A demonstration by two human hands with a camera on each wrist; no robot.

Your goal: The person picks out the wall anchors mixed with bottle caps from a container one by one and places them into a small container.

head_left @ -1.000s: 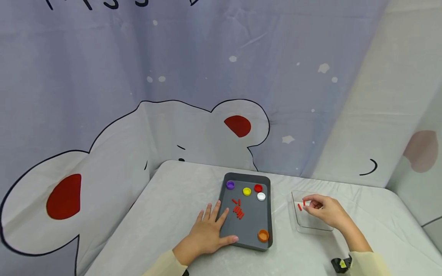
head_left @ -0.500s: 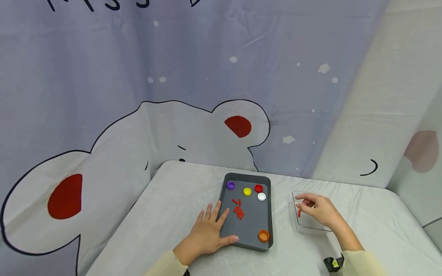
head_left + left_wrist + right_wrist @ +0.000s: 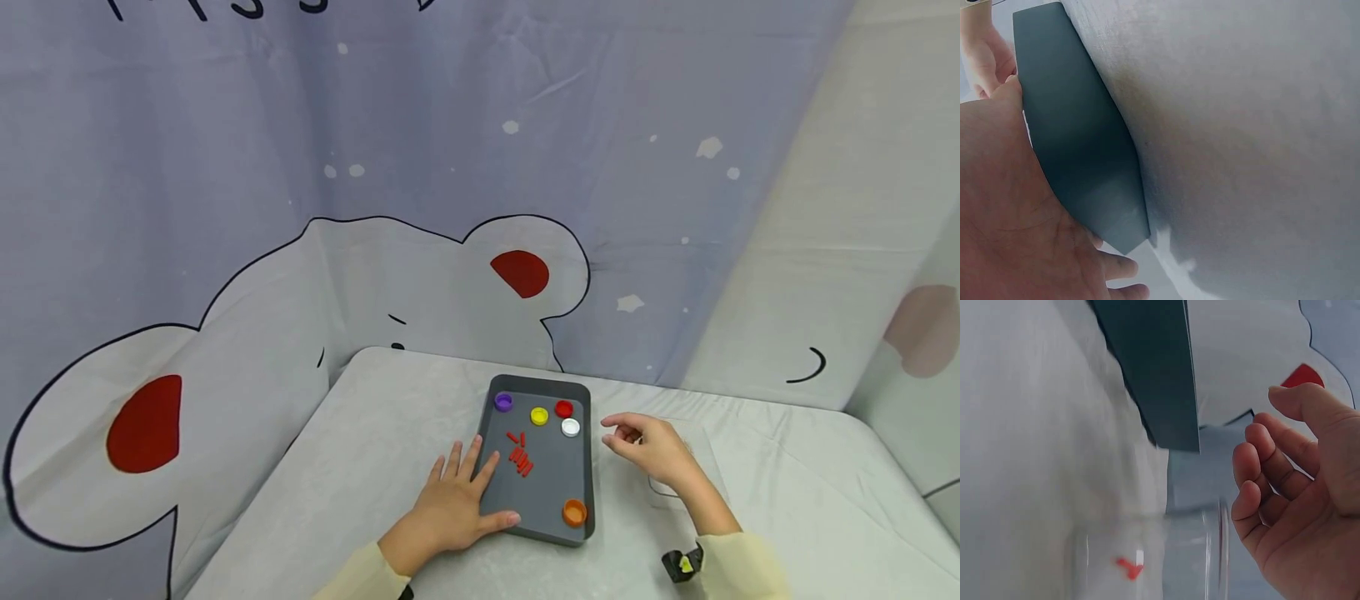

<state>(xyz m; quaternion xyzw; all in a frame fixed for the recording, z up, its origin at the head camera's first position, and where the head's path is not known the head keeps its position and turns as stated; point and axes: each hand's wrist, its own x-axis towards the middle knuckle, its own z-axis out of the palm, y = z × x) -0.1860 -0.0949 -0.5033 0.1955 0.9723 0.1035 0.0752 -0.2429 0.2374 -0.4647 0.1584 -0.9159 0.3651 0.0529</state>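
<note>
My left hand [image 3: 450, 504] lies with spread fingers over the left edge of a grey tray [image 3: 551, 500]; the left wrist view shows its palm against the tray's outer wall [image 3: 1079, 125]. Several short red sticks [image 3: 520, 457] lie loose in the tray's middle. My right hand [image 3: 651, 448] hovers between the tray and a clear plastic box. In the right wrist view, this hand [image 3: 1304, 481] holds nothing; its thumb stands apart from the loosely bent fingers. Blurred red sticks [image 3: 1129, 567] show inside the clear box [image 3: 1219, 550] below it.
Purple [image 3: 503, 402], yellow [image 3: 539, 416], red [image 3: 564, 408] and white [image 3: 570, 427] round caps sit at the tray's far end. An orange cap [image 3: 574, 512] is in its near right corner. A white cloth [image 3: 405, 417] covers the table, with a printed curtain [image 3: 420, 125] behind.
My right hand has let go of a red stick at the clear box, then moved left toward the tray. The left hand has stayed in place.
</note>
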